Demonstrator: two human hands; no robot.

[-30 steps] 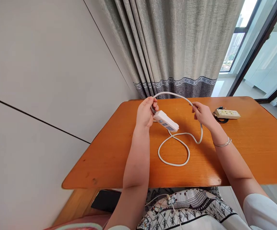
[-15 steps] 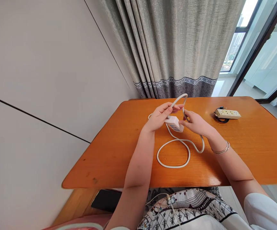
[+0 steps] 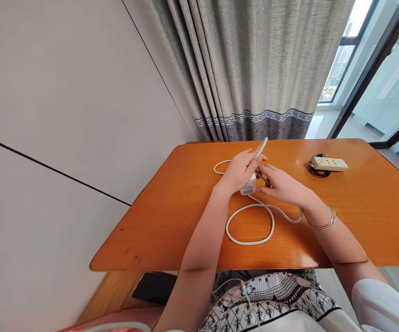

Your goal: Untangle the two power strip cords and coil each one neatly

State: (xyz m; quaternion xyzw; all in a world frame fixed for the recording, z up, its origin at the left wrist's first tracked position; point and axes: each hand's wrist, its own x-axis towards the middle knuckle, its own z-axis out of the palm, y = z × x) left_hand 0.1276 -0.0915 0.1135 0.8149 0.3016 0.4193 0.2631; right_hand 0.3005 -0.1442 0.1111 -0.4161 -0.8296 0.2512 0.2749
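Observation:
A white, box-shaped power block (image 3: 248,186) with a printed label on its end is held just above the table. My left hand (image 3: 239,170) is closed around it and hides most of its body. From between the left fingers a thick white cord (image 3: 262,145) rises in a bend. My right hand (image 3: 278,183), at the block's right side, is closed on a stretch of that cord, with the thumb near the block. The rest of the cord lies in a loose loop on the table, nearer to me.
On the right of the wooden table (image 3: 172,216) lies a beige power strip (image 3: 330,163) with a black cord. Curtains (image 3: 265,69) hang behind the table, and a pale wall (image 3: 64,92) runs along the left. A dark phone (image 3: 154,288) lies below the table edge.
The block has turned, so its labelled end now faces me. The raised cord bend has become narrower. My left hand has shifted slightly right, and my right hand a little toward me.

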